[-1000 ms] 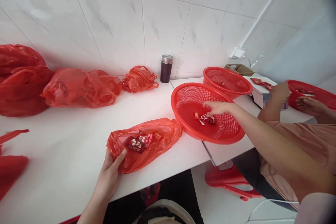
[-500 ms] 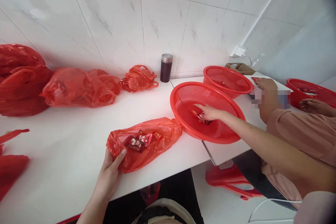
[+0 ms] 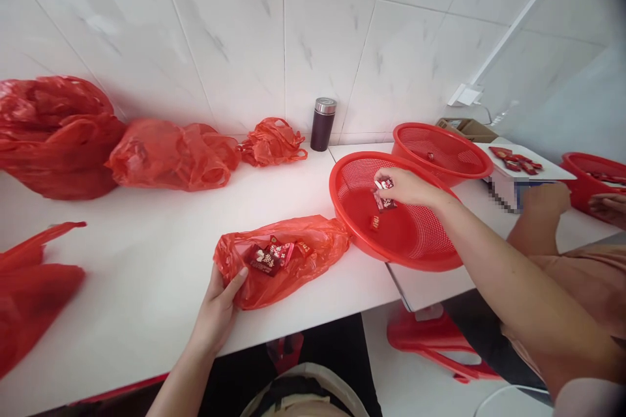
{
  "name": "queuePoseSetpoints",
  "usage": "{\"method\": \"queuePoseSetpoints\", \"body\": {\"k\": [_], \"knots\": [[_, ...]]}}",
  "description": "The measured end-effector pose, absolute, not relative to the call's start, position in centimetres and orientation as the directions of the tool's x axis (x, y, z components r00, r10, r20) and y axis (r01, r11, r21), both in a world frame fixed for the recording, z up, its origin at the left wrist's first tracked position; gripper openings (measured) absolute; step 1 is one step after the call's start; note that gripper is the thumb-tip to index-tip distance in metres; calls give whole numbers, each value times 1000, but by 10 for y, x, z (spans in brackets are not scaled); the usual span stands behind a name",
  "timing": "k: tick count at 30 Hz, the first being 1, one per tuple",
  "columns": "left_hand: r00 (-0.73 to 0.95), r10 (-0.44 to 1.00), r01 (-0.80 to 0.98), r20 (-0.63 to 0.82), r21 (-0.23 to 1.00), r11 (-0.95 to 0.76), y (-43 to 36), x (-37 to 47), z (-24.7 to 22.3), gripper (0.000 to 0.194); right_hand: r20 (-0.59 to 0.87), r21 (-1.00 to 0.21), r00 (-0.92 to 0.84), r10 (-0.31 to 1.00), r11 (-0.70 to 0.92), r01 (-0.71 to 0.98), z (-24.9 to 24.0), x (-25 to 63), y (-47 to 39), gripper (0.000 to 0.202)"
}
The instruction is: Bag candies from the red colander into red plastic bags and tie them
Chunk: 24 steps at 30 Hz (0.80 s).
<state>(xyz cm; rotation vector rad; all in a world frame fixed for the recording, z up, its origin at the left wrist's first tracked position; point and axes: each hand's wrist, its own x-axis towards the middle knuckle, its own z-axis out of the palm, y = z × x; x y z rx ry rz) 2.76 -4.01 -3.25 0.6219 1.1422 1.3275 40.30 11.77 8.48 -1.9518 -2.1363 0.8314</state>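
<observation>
My left hand (image 3: pixel 222 303) grips the near-left rim of a red plastic bag (image 3: pixel 308 273), thumb on top and the other fingers mostly underneath. Several wrapped candies (image 3: pixel 267 259) in dark red, pink and red wrappers lie in the bag's mouth. Over a red mesh basket (image 3: pixel 342 234), my right hand (image 3: pixel 403 187) pinches small dark red candy packets (image 3: pixel 386 202) with white print. One small red and gold candy (image 3: pixel 374 221) rests on the basket floor below the fingers. The bag's far end touches the basket's side.
Behind stands another red basket (image 3: pixel 484 169). Filled red bags (image 3: pixel 161 153) line the wall beside a dark tumbler (image 3: pixel 323 127). At right, a co-worker's arm (image 3: pixel 542 208) is near a scale (image 3: pixel 552 169) carrying red packets. A red stool (image 3: pixel 420 342) stands below the table.
My right hand has lifted candy packets off the basket floor, leaving one small candy there. My left hand keeps its hold on the bag. The co-worker's hand has drawn back from the scale.
</observation>
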Motion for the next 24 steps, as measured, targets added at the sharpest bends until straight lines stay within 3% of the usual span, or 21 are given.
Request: {"method": "queuePoseSetpoints", "body": {"k": [3,6,12,19,24], "knots": [[-149,951,-419,-269,889,186,-40,26,-36,65,-131,-688,-188,973,47,724,114,380,104,16],[-148,953,-426,-265,887,181,-39,26,-38,66,24,-774,-241,970,171,610,127,344,86,11],[-142,961,-445,-236,883,151,-41,27,-37,64,135,-659,-475,870,437,612,89,266,60,14],[-137,958,-465,-253,870,163,-42,27,-33,65,-63,-542,-562,824,445,713,57,232,51,30],[-131,957,-477,-259,863,167,-41,26,-35,64,127,-531,-480,868,469,706,83,264,64,24]]}}
